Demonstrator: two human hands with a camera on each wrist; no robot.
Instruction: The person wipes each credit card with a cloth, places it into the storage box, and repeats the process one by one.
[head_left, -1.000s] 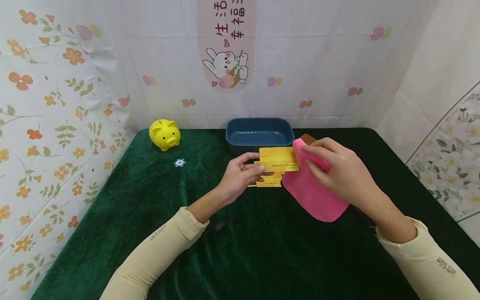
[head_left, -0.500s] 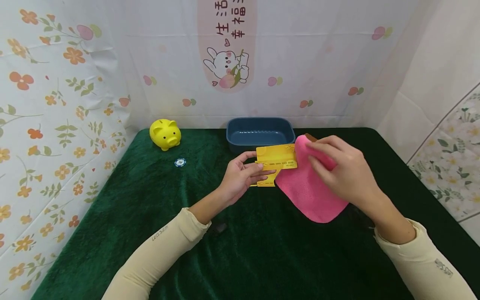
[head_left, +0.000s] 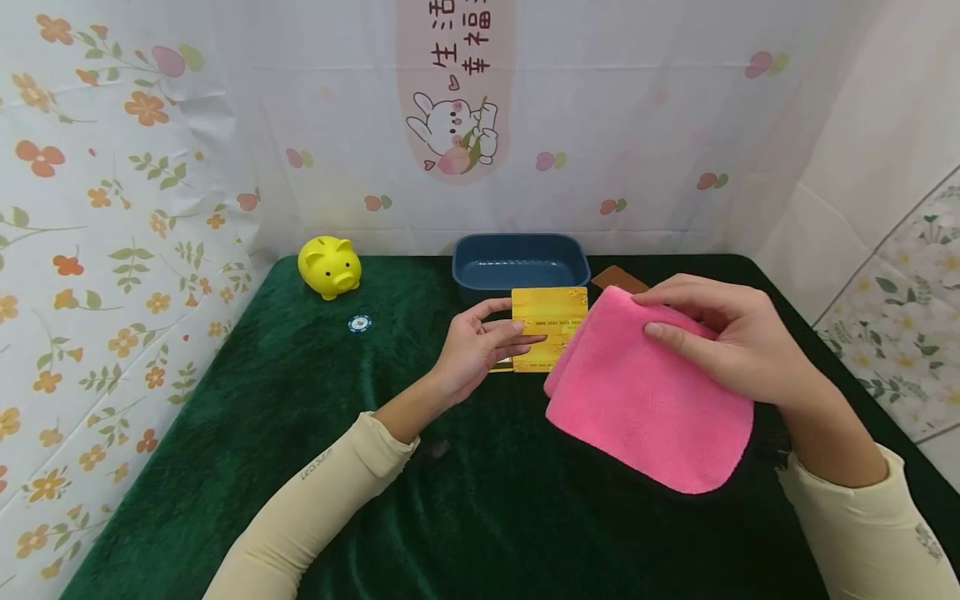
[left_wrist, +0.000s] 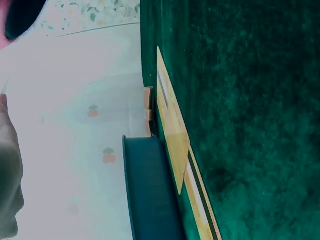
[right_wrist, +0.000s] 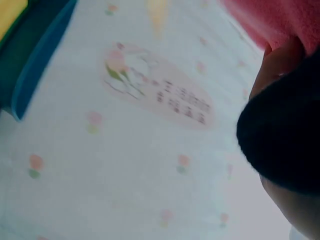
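Softly, plush pink cloth (head_left: 648,404) hangs beside smooth, rectangular yellow cards (head_left: 550,307).

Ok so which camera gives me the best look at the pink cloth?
The head view: it shows most of the pink cloth, top to bottom edge, held in the right hand. The right wrist view catches only a cropped piece, upper right; the left wrist view has a pink patch, upper left, possibly the cloth.

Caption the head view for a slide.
Left hand holds yellow cards, right hand a pink cloth; a yellow piggy bank and blue tray sit farther back.
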